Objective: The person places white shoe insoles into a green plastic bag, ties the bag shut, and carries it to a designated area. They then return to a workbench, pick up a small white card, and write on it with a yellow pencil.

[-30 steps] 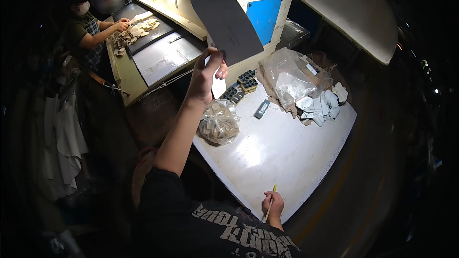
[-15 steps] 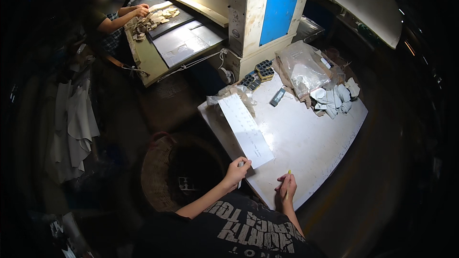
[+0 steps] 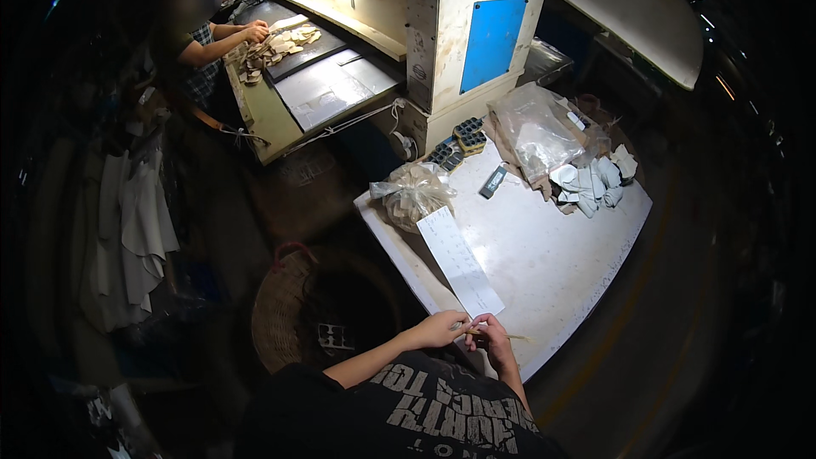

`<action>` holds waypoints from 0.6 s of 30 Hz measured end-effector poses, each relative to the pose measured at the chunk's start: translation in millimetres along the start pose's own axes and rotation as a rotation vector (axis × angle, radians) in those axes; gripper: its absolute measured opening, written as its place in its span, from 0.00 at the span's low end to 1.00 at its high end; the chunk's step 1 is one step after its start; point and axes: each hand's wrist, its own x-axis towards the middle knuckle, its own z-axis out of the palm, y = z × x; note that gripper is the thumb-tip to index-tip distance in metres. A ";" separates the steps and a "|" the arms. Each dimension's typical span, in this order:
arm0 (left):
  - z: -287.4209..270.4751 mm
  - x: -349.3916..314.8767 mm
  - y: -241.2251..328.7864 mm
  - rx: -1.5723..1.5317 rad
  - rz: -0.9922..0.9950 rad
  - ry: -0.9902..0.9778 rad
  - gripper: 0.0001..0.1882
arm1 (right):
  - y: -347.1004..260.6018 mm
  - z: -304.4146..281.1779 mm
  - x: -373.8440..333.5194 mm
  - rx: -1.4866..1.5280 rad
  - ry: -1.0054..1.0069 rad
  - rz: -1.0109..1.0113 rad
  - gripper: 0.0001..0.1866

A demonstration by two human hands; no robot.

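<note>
My left hand (image 3: 446, 329) is closed over the near left edge of the white table (image 3: 552, 263); what its fingers hold is hidden. Right beside it, my right hand (image 3: 493, 343) pinches a thin yellowish pen-like stick (image 3: 517, 337), which points right over the tabletop. The fingers of both hands meet or nearly meet near the stick's left end. A long white paper strip (image 3: 460, 259) with handwriting lies just beyond the hands. Its near end reaches close to my right fingers; whether they touch it cannot be told.
Around the table's far side are a knotted plastic bag (image 3: 414, 195), dark multi-hole blocks (image 3: 468, 134), a small dark box (image 3: 492, 182), clear plastic (image 3: 537, 132) and pale scraps (image 3: 591, 183). A wicker basket (image 3: 280, 314) stands at left. Another person's hands (image 3: 257, 31) handle cut pieces at another table.
The paper strip has gone from my left hand onto the table. My left hand has moved right to meet my right hand, which moved slightly left and turned the stick sideways.
</note>
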 end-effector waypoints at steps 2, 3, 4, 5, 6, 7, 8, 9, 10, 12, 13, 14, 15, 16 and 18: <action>-10.1 -2.9 4.4 0.005 0.000 -0.093 0.20 | -7.0 7.1 0.4 0.043 0.009 0.039 0.10; -14.0 -8.8 4.4 -0.045 -0.025 -0.147 0.21 | -10.2 12.2 0.7 0.046 -0.047 0.093 0.09; -18.8 -5.4 5.5 -0.062 -0.127 -0.231 0.22 | -14.0 17.5 1.5 0.001 -0.026 0.150 0.08; -22.8 -10.0 4.2 -0.122 -0.030 -0.231 0.23 | -18.2 23.4 2.1 -0.005 -0.150 0.092 0.08; -27.8 -9.0 3.1 -0.151 -0.009 -0.260 0.23 | -23.7 28.6 2.9 -0.047 -0.174 0.094 0.08; -32.8 -12.9 0.3 -0.140 -0.063 -0.319 0.24 | -29.8 34.1 3.3 -0.101 -0.154 0.120 0.09; -38.7 -16.2 -3.1 -0.225 0.019 -0.300 0.24 | -38.0 37.6 3.9 -0.141 -0.188 0.115 0.09; -45.4 -20.4 -7.3 -0.271 0.030 -0.310 0.24 | -46.3 41.2 3.9 -0.160 -0.275 0.050 0.09; -52.8 -27.0 -12.8 -0.349 0.077 -0.321 0.24 | -57.7 40.8 4.3 -0.190 -0.321 -0.002 0.10; -69.5 -40.3 -25.3 -0.430 0.041 -0.323 0.23 | -80.5 37.9 3.4 -0.203 -0.276 -0.112 0.10; -78.1 -48.0 -32.2 -0.510 0.055 -0.288 0.23 | -89.5 38.0 1.4 -0.192 -0.241 -0.170 0.10; -87.7 -52.8 -38.5 -0.538 -0.064 -0.262 0.22 | -101.6 31.9 1.6 -0.210 -0.234 -0.191 0.11; -95.4 -64.4 -46.0 -0.622 -0.092 -0.195 0.21 | -108.7 31.0 -0.4 -0.169 -0.153 -0.350 0.12; -104.4 -62.6 -50.4 -0.658 -0.225 -0.150 0.20 | -116.0 26.0 0.6 -0.206 0.059 -0.426 0.12; -116.6 -67.4 -59.5 -0.663 -0.332 -0.007 0.19 | -118.6 23.3 2.8 -0.401 0.284 -0.489 0.12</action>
